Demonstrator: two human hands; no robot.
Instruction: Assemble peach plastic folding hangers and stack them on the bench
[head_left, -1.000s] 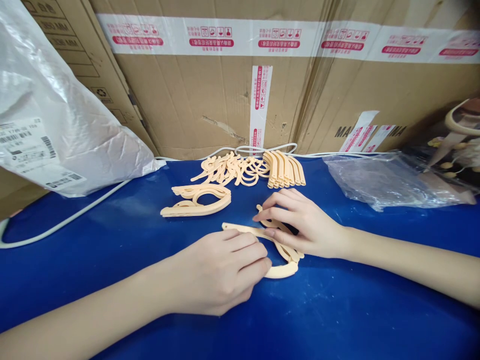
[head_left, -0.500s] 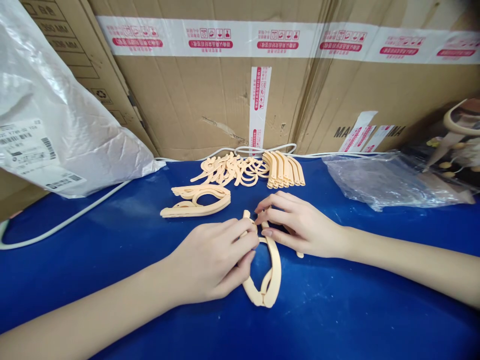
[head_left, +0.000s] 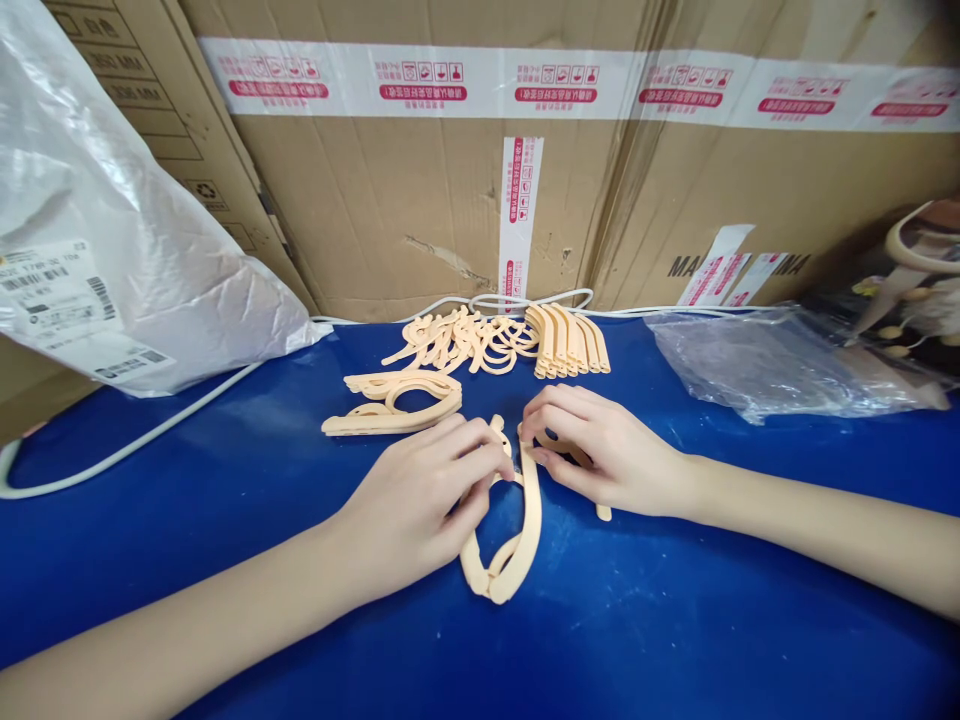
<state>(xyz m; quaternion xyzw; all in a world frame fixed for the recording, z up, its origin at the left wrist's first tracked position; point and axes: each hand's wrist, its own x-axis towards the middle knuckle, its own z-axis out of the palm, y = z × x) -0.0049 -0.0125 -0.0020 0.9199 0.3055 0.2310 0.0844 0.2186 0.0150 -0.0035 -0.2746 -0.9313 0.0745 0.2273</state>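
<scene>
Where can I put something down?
Try the blue table at front right, nearer than the right forearm, or its left, between the white cable and left forearm. The back is crowded with cream pieces; the middle, with left hand and right hand holding a cream frame.

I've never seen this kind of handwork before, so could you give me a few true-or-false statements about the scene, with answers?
1. The left hand and right hand are both on a beige piece. True.
2. The table is red. False: the table is blue.
3. The white bag bears a label. True.
4. The strips lie left of the jumbled pile. False: the strips lie right of it.
</scene>
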